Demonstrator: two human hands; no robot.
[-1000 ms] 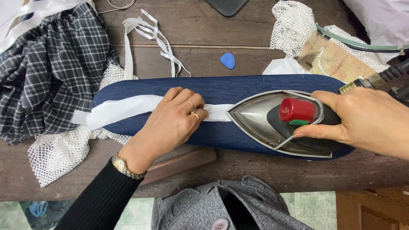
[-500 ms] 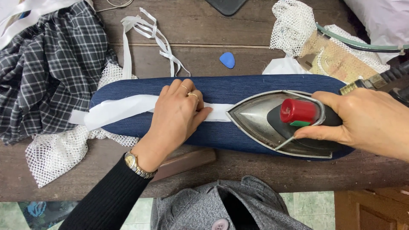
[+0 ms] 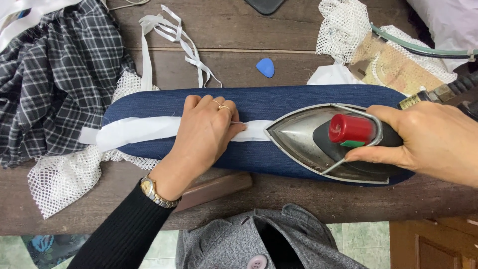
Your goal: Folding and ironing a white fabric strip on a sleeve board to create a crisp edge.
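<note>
Head view: dark wooden table [image 3: 298, 199] (green tiled floor [image 3: 363, 234] below).

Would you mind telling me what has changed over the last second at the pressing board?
Hardly anything: the left hand crept slightly further along the white strip, away from the iron. The right hand keeps its grip on the iron's handle; the iron, blue pressing board and checked fabric stayed put.
</note>
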